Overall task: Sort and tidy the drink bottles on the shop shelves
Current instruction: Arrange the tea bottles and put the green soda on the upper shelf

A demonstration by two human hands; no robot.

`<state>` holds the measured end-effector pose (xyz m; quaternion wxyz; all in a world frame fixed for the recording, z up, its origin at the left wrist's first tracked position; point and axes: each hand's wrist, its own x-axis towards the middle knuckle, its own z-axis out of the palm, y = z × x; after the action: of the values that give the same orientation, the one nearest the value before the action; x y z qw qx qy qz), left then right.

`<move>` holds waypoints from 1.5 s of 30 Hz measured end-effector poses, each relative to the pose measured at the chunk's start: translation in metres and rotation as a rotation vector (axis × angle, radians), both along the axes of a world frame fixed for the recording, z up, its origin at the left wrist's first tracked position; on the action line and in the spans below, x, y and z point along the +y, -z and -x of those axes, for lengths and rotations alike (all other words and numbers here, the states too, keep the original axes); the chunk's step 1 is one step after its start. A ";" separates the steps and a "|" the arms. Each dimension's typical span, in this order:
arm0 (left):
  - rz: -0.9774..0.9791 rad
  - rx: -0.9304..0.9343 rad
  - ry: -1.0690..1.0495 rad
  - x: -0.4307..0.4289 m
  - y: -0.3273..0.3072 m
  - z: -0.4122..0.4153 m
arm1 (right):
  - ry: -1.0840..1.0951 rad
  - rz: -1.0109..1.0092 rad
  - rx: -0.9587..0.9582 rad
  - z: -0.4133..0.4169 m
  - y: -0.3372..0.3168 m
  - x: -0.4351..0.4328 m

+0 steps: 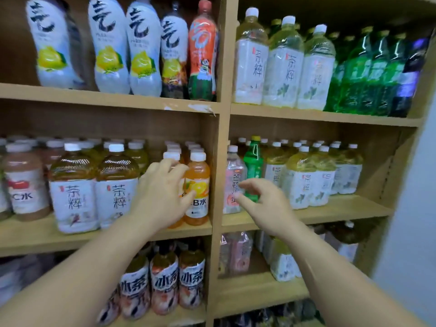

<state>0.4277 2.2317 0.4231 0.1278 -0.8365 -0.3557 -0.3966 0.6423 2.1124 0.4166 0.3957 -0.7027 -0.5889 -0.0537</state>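
Head view: the left grip [162, 192] curls round the front orange bottle [171, 156] on the middle shelf [35, 241], probably to line it up with its twin [197, 185]. The right grip [264, 201] hovers spread and empty-looking just before the pink bottle [232, 182] and the green bottle [253, 165]. Both stand among tea bottles [302, 180] and are likely misfits to move.

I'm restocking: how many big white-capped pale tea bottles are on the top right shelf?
3, side by side on the top right shelf: the left big pale-yellow plastic tea bottle, the middle one, the right one. Others may hide behind.
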 end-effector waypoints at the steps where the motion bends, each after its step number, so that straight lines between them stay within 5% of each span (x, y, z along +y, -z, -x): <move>1: 0.003 -0.001 -0.017 0.001 0.005 0.008 | -0.035 -0.001 0.006 0.008 0.004 0.006; 13: 0.025 -0.304 -0.368 0.064 0.003 0.139 | -0.319 -0.100 0.018 0.143 -0.014 0.105; 19: 0.407 -0.578 -0.116 0.111 0.023 0.171 | -0.353 -0.030 0.258 0.193 -0.001 0.162; 26: 0.506 -0.532 0.135 0.140 0.053 0.189 | -0.344 -0.084 0.405 0.205 0.025 0.198; 33: 0.548 -0.542 0.198 0.157 0.057 0.195 | -0.323 -0.159 0.427 0.209 0.035 0.196; 45: 0.335 -0.622 0.193 0.120 0.067 0.188 | -0.245 -0.288 0.427 0.217 0.042 0.154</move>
<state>0.2395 2.3521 0.3558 -0.1632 -0.7151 -0.3569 -0.5785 0.4253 2.2664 0.3743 0.6101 -0.5583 -0.5589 0.0605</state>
